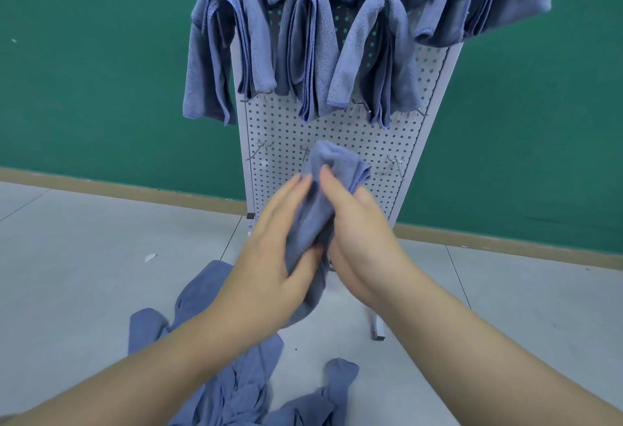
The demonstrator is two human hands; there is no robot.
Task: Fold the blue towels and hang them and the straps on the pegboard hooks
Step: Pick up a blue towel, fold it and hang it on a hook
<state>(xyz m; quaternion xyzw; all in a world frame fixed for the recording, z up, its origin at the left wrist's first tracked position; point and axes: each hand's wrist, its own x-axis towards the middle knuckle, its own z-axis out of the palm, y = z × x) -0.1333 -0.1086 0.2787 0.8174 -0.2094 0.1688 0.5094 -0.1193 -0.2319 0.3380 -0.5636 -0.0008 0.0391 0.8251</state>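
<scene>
Left hand point(274, 243) and right hand point(357, 230) are both gripping a bunched towel point(315, 210), pressing it between them before the pegboard point(337, 142). Folded towels point(303, 51) are hanging on upper hooks; loose towels point(236, 388) are lying on the floor point(84, 274).

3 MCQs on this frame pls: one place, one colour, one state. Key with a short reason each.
1. Where do the unfolded towels lie?
A. on the floor
B. on a table
C. in a basket

2. What colour is the wall behind the pegboard?
A. white
B. green
C. red

3. What is happening to the towel in front of the pegboard?
A. hanging on a hook
B. lying flat on the floor
C. held by both hands

Key: 1 A, they sit crumpled on the grey floor; 2 B, the wall is green; 3 C, the left hand and right hand grip it.
</scene>
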